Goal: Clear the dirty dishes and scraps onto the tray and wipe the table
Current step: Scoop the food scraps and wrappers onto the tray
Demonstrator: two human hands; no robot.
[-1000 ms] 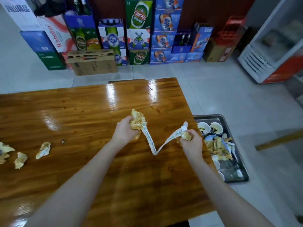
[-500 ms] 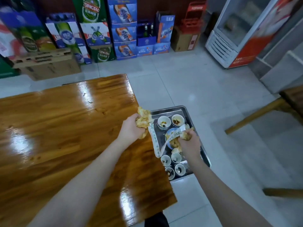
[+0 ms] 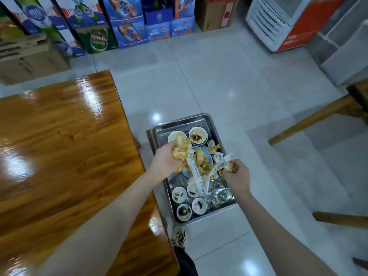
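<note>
Since half a second ago your left hand (image 3: 166, 159) has left the edge of the desk (image 3: 59, 146), and now both hands are above the tray (image 3: 180, 120). Your right hand (image 3: 237, 175) has gone more to 3 o'clock, over the right rim of the tray. Your view has turned too, so the desk now takes only the 9 o'clock side.

The desk is glossy brown wood with a few small spots on it. The metal tray stands lower, just beside the desk's right edge; what carries it I cannot tell. The floor (image 3: 219, 76) is of pale shiny tiles. Beer cartons (image 3: 95, 38) are stacked at 11 o'clock, a white and orange cooler (image 3: 278, 22) stands at 1 o'clock, and a wooden bench (image 3: 308, 120) is at 3 o'clock.

Your left hand grips the crumpled napkins (image 3: 182, 149), yellow with grease, with the fingers curled round them. Your right hand pinches a small scrap (image 3: 230, 167). A white paper strip (image 3: 197, 177) hangs between the two hands in a V. Under them, in the tray, lies a blue plate (image 3: 209, 155) with scraps, the small bowls (image 3: 179, 194) are at 6 o'clock and the glasses (image 3: 220, 194) are at 5 o'clock.
</note>
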